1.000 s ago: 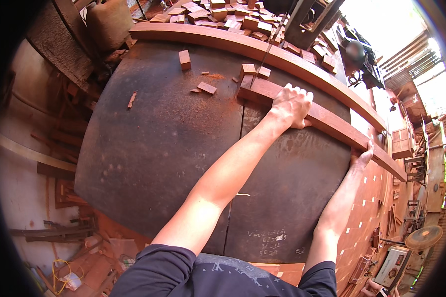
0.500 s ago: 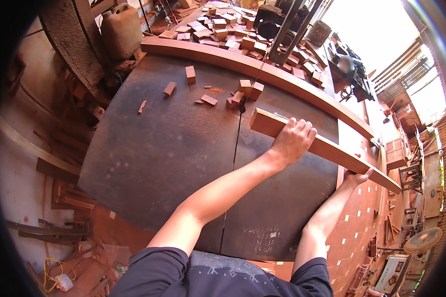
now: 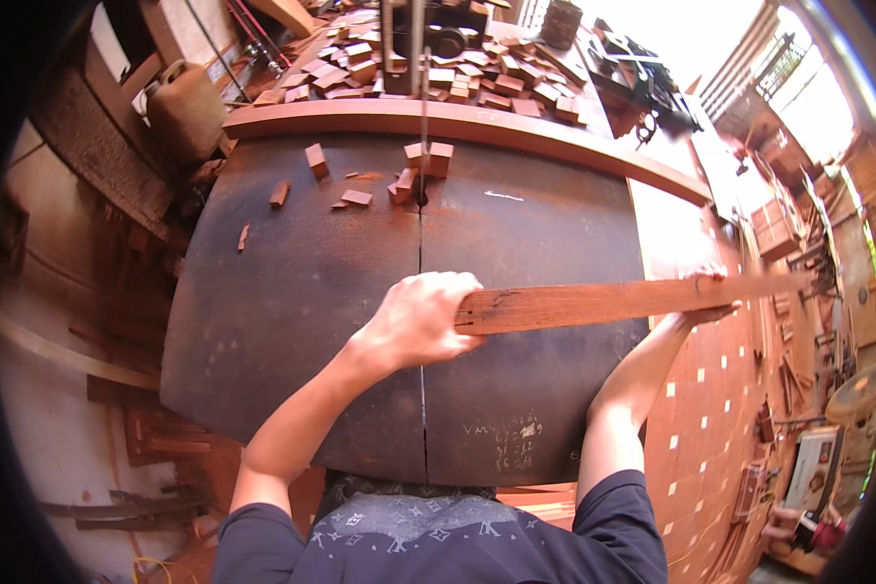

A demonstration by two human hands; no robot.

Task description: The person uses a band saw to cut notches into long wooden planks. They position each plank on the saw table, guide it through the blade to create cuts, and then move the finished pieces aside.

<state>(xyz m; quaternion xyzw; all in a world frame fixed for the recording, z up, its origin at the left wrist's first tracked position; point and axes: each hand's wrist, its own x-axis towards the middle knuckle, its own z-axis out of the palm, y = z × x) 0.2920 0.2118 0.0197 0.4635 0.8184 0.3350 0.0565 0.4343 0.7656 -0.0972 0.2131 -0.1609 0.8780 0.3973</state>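
A long reddish wooden board (image 3: 574, 307) is held between my two hands above the dark metal saw table (image 3: 292, 321). My left hand (image 3: 423, 316) is closed round its left end, near the table's middle slot. Farther right, my right hand (image 3: 709, 300) supports the board from below, with fingertips showing over its upper edge; its far end is blurred. Beyond the board, the narrow upright saw blade (image 3: 423, 127) meets the table. Small wooden blocks (image 3: 440, 159) sit beside the blade, and a few offcuts (image 3: 357, 198) lie to its left.
A long wooden fence (image 3: 341, 119) crosses the table's far side. Behind it many cut blocks (image 3: 360, 71) are heaped. A plastic jerrycan (image 3: 187, 109) stands far left. At the lower right are a round fan (image 3: 861, 392) and part of another person (image 3: 825, 533).
The board has come nearer to me and turned, showing another face. My left hand has shifted from its top to its left end. The whole view has swung slightly.
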